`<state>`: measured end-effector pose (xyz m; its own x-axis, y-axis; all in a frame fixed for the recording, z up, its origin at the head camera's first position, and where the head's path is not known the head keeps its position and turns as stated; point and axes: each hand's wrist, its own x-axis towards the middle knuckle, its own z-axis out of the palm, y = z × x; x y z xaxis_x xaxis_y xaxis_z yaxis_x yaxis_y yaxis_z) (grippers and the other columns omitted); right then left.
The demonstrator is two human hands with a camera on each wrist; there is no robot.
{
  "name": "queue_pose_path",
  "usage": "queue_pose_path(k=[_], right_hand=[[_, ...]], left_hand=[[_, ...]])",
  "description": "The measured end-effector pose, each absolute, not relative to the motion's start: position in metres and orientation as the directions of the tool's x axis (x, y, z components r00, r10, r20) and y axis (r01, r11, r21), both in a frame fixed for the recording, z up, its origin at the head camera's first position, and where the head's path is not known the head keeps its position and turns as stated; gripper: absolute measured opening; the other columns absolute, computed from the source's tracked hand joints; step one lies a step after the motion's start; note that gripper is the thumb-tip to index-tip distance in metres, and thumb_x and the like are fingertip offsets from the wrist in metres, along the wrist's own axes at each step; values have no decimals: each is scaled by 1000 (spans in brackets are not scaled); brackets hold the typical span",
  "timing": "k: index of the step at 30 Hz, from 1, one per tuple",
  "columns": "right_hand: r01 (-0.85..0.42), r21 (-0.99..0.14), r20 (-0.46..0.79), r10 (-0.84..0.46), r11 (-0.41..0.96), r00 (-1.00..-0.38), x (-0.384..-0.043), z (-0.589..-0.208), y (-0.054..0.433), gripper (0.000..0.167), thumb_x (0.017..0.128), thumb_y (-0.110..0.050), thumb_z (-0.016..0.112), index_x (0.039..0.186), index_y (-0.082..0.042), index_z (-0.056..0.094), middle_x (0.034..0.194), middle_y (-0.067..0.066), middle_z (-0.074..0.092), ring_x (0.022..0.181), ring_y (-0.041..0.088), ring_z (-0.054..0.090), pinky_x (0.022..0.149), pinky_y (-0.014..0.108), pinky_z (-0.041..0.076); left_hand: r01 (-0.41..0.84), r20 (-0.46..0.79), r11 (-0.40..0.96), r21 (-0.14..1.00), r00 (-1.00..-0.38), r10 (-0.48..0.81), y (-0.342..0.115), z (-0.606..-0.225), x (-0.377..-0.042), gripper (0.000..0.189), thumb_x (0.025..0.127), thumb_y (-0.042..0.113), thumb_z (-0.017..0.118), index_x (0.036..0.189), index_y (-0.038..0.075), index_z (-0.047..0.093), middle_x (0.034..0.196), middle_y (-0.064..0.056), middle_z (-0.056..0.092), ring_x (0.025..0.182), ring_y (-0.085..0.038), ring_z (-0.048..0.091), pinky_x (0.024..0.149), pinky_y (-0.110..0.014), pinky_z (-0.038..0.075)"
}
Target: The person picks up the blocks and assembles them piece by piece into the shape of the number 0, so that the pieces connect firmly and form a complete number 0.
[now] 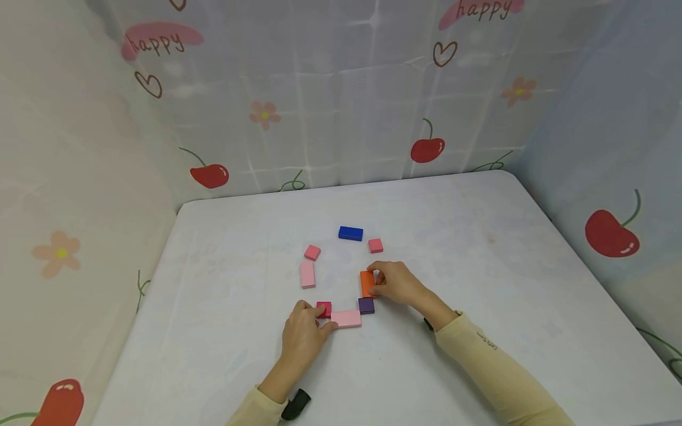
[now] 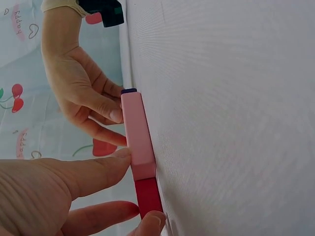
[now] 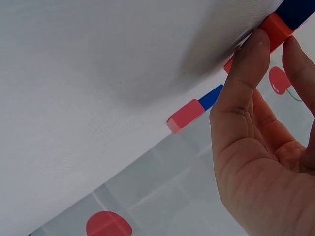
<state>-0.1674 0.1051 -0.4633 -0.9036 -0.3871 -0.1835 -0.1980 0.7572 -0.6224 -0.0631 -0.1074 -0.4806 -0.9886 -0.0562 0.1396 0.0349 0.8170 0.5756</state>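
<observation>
My left hand (image 1: 305,334) is at the near side of a loose ring of blocks. Its fingertips hold a small red block (image 1: 327,307) from both sides, while the thumb touches the left end of a long pink block (image 1: 346,319). In the left wrist view, the red block (image 2: 149,196) sits end to end with the pink block (image 2: 138,132). On the ring's right side, my right hand (image 1: 398,283) pinches an orange block (image 1: 366,284) between thumb and fingers. A small dark purple block (image 1: 366,306) adjoins the orange block's near end.
Farther back lie a blue block (image 1: 350,234) and a small coral block (image 1: 375,245). On the left are another coral block (image 1: 312,252) and a second pink block (image 1: 308,275). Printed curtains (image 1: 341,89) hang along the back and sides of the white table (image 1: 453,225).
</observation>
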Motion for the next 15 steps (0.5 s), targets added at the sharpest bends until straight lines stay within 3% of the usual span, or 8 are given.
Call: queue_pose_path(k=[15], right_hand=[[-181, -632, -202, -385, 754, -901, -167, -464, 109, 56, 83, -16, 78, 133, -3, 57, 79, 1, 62, 67, 13, 53, 63, 25, 45]], left_hand=[[27, 154, 850, 527, -986, -64, -109, -481, -64, 45, 65, 22, 91, 103, 2, 77, 82, -5, 58, 62, -12, 52, 53, -24, 41]])
